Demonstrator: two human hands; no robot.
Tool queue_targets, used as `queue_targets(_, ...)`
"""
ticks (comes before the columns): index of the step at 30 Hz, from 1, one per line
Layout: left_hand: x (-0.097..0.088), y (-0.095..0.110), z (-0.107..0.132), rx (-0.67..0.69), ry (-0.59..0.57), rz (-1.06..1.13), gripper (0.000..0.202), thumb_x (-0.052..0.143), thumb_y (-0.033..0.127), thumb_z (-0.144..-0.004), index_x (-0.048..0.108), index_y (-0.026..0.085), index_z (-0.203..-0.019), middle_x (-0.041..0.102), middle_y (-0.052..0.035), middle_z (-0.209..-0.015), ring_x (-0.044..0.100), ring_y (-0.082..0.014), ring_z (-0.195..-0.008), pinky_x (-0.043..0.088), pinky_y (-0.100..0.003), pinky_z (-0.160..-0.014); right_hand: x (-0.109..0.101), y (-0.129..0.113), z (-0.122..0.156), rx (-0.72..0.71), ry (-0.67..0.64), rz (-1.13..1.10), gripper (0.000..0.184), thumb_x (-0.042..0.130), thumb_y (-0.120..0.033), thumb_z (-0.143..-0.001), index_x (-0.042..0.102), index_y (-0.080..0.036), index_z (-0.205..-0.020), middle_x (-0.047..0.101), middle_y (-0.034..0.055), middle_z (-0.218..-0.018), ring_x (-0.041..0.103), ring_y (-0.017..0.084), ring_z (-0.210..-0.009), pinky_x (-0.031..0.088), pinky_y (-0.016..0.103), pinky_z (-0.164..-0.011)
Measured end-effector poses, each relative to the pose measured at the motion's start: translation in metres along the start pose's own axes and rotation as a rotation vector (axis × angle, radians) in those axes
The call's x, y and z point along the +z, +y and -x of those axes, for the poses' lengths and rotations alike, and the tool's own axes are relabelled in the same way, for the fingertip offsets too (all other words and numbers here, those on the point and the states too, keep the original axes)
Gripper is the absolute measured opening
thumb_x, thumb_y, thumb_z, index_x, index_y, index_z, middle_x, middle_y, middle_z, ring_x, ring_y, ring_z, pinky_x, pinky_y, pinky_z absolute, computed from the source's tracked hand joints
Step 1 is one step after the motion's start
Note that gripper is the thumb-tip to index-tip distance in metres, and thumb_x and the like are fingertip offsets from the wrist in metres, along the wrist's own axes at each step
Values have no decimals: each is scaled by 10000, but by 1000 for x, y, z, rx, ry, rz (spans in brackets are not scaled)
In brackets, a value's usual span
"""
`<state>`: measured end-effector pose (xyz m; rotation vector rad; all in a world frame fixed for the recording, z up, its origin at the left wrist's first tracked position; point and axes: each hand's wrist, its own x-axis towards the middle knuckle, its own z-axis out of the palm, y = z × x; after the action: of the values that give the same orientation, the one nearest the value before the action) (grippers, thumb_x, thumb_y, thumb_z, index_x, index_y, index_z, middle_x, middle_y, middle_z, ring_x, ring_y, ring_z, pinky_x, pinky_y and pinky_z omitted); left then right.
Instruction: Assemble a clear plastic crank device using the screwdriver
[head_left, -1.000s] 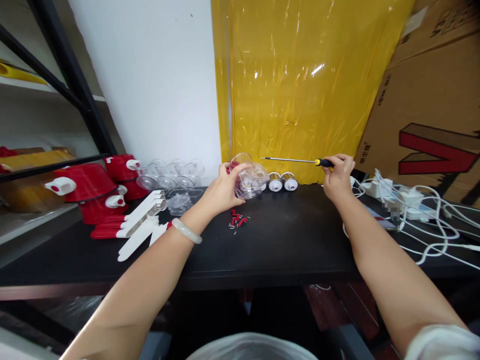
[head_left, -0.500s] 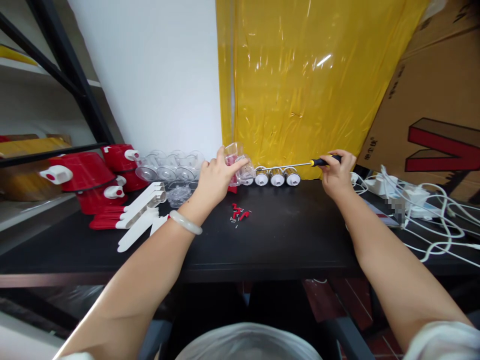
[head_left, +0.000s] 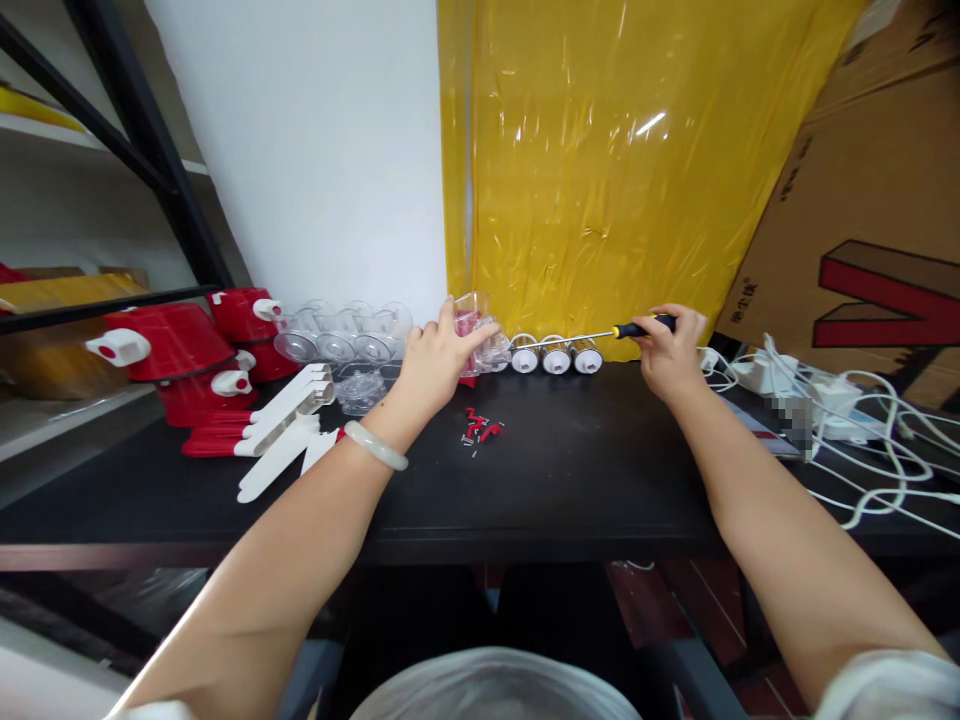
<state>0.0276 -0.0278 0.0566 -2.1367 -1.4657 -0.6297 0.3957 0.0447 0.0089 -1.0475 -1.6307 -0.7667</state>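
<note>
Screwdriver point(head_left: 622, 330) had dipped toward the clear part point(head_left: 489, 347) since a second earlier. Forearms point(head_left: 300, 535) reached forward; red pieces point(head_left: 491, 432) lay just short of the left grip — left hand point(head_left: 433, 362) clamped on that part, right hand point(head_left: 670, 352) wrapped round the handle point(head_left: 646, 326) — yellow sheeting point(head_left: 592, 180) beyond.

The clear part point(head_left: 492, 350), see-through plastic with red showing through, is gripped in the left hand point(head_left: 435, 364) near the tabletop's point(head_left: 592, 450) back edge. The screwdriver point(head_left: 636, 328), black-handled with 1 yellow collar, is nearly level in the right hand point(head_left: 673, 352), its thin metal shaft pointing left, reaching that part.
</note>
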Motion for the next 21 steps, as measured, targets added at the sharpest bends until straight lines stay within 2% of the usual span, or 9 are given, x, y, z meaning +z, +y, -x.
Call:
queue_targets(8,1,0,0,10,5,-38,674,634,154,-831,406,455,-1390,212,-107,-1586,566,-309,-1116,407,-532,-951,-1,-2,-1,-4,-13,-3,226,576,-222,-843,602,-295,-1055,454,92,-1120,425,300,-1090,391,537,-905)
queue_targets(15,3,1,1,21,-8,-79,683,589,107,-850,395,464,-1399,210,-121,-1585,579,-307,-1105,416,-518,-934,-2,-8,-2,-23,-20,-11,206,559,-232,-859,602,-297,-1050,443,90,-1130,422,295,-1087,391,527,-915)
queue_targets(21,4,2,1,22,-18,-93,728,626,79,-824,396,467,-1395,218,-131,-1586,581,-305,-1095,407,-522,-942,-1,-8,-2,-29,-28,-8,218,572,-223,-852,608,-307,-1050,442,91,-1153,425,296,-1086,385,527,-913)
